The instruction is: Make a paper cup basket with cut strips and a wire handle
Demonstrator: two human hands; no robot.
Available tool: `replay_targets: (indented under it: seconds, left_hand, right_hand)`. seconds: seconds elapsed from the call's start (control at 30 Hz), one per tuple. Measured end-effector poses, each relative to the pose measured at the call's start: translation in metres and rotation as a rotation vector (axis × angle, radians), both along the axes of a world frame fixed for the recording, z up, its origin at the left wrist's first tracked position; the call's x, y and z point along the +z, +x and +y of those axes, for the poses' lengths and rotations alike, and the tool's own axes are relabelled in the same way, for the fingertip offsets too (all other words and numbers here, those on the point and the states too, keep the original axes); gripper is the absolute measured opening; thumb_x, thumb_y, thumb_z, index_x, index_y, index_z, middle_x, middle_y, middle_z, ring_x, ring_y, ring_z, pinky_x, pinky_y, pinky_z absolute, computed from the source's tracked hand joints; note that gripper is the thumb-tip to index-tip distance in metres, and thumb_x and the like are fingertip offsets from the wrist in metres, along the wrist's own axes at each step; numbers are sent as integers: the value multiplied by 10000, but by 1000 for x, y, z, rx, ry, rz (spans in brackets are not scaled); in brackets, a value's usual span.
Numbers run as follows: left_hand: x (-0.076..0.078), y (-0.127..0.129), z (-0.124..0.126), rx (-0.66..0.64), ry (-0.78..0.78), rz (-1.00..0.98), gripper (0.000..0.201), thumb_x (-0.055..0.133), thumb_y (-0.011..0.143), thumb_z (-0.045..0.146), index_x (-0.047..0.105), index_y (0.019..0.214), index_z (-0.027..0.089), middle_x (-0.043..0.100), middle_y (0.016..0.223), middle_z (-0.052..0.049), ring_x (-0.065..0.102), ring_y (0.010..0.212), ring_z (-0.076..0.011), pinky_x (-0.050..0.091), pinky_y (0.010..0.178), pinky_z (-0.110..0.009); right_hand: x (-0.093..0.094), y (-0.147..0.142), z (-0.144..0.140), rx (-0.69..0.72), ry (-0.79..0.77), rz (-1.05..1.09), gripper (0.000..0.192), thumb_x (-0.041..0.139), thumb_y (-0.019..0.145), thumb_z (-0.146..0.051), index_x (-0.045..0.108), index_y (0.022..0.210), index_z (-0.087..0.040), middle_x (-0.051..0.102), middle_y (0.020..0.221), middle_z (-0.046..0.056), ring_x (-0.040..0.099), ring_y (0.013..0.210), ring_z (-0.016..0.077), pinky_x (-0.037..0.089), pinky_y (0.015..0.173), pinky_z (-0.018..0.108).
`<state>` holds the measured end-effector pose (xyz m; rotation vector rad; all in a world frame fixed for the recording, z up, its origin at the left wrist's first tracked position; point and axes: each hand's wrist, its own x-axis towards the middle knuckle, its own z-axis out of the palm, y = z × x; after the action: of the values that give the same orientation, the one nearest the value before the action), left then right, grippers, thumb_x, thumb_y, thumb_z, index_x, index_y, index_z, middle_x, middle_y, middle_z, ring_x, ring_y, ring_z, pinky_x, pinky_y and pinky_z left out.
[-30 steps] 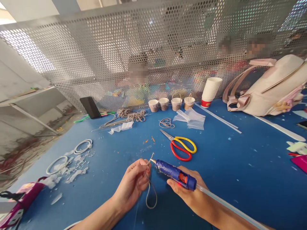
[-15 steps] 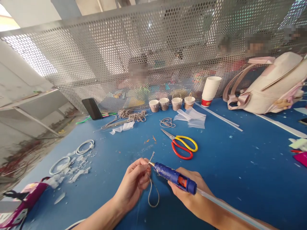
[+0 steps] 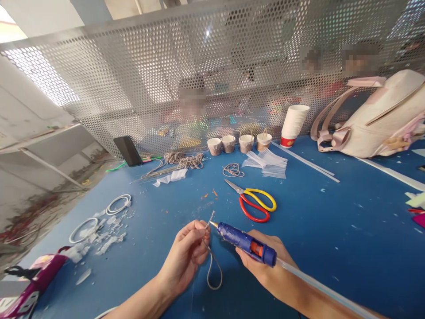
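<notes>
My left hand (image 3: 187, 248) is closed, pinching a thin grey-beige cord (image 3: 215, 287) between thumb and fingers. The cord's short end sticks up above the fingertips, and a loop hangs below. In my right hand (image 3: 265, 261) is a blue glue gun (image 3: 239, 238), its metal nozzle pointing left, close to the cord's upper end. From the back of the gun a long clear glue stick (image 3: 318, 288) runs over my forearm. Whether the nozzle touches the cord I cannot tell. Scissors (image 3: 254, 199) with one red and one yellow handle lie just beyond my hands.
Small cord-wrapped cups (image 3: 246, 144) and a stack of paper cups (image 3: 294, 126) stand along the perforated metal screen (image 3: 139, 88). Cord bundles (image 3: 186, 160), clear strips (image 3: 267, 163), a phone (image 3: 127, 150), white rings (image 3: 118, 204), a power strip (image 3: 43, 281) and a backpack (image 3: 375, 117) surround the work area.
The glue gun has shifted slightly right, its nozzle moving off my left fingertips and away from the cord's base. My left hand keeps its pinch on the cord.
</notes>
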<state>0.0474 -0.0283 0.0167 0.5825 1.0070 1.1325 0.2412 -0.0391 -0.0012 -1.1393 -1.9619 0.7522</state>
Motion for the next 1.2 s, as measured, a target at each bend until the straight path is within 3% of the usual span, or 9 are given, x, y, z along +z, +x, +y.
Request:
replay_targets:
  seconds: [0.6, 0.77, 1.2]
  left_hand:
    - [4, 3, 2, 21, -18, 17, 254, 716, 639, 226, 485, 571, 145, 487, 608, 42, 230, 408, 5, 154, 382, -142]
    - [5, 4, 1, 19, -11, 14, 247, 726, 631, 226, 501, 578, 143, 463, 609, 45, 222, 417, 3, 150, 380, -141]
    - [2, 4, 2, 24, 12, 23, 248, 723, 622, 195, 490, 558, 137, 473, 646, 32, 245, 434, 1, 165, 385, -142]
  right_hand:
    - [3, -1, 0, 8, 26, 26, 200, 477, 858, -198, 473, 660, -215, 532, 557, -43, 507, 483, 105, 383, 531, 220]
    - [3, 0, -1, 36, 3, 21, 157, 480, 871, -219, 514, 717, -212, 575, 602, -30, 561, 551, 123, 407, 575, 228]
    - [-1, 0, -1, 4, -5, -20, 191, 473, 876, -225, 504, 689, -214, 570, 586, -24, 533, 529, 120, 408, 559, 231]
